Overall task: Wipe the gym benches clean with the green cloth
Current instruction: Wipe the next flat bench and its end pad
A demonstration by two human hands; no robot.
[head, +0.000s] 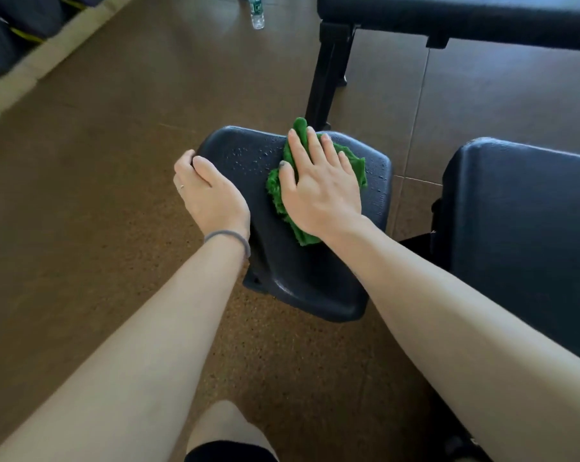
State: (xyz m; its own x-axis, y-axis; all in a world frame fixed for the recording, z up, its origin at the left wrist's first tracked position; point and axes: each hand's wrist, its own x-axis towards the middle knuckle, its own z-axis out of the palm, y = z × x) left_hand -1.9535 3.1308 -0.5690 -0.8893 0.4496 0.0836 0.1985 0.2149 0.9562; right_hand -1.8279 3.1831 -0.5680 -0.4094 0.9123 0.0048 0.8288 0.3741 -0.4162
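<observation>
A small black padded bench seat (248,155) sits in the middle of the view, with water droplets on its far part. The crumpled green cloth (355,165) lies on the seat's right half. My right hand (318,185) presses flat on the cloth with straight, spread fingers. My left hand (205,191) grips the seat's left edge, its fingers curled over the rim. A larger black bench pad (522,228) stands to the right, and another black bench (465,15) runs across the top right.
A clear water bottle (256,11) stands on the brown floor at the top centre. A black metal bench leg (328,75) rises just behind the seat. Dark padded equipment (11,31) lines the top left. My knee (228,431) shows at the bottom.
</observation>
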